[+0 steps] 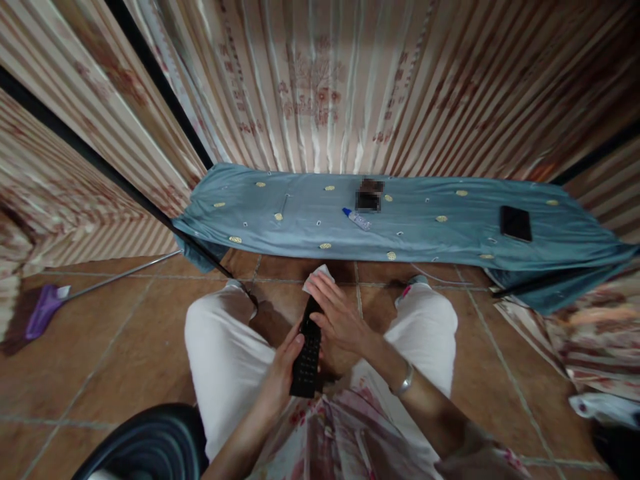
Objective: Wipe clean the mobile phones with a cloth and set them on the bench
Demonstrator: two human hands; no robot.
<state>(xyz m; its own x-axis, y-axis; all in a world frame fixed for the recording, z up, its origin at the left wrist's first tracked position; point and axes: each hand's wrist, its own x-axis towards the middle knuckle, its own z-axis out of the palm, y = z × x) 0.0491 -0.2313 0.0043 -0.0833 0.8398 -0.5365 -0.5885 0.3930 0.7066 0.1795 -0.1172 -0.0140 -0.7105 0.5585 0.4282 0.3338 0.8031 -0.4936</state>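
Observation:
A black remote control (307, 357) with rows of buttons is held over my lap, between my knees. My left hand (283, 363) grips its near end from the left, thumb on its edge. My right hand (336, 310) lies over the remote's far end, fingers pressed together on a white tissue or cloth (318, 273) that pokes out past the fingertips. A silver bracelet sits on my right wrist.
A low bench with a teal cloth (300, 217) stands ahead, bearing a small bottle with a blue cap (357, 219), a blurred dark item (370, 195) and a black phone (516, 223). A purple broom (45, 308) lies at left on the tiled floor. Striped curtains hang behind. A black round seat edge (145, 440) is near left.

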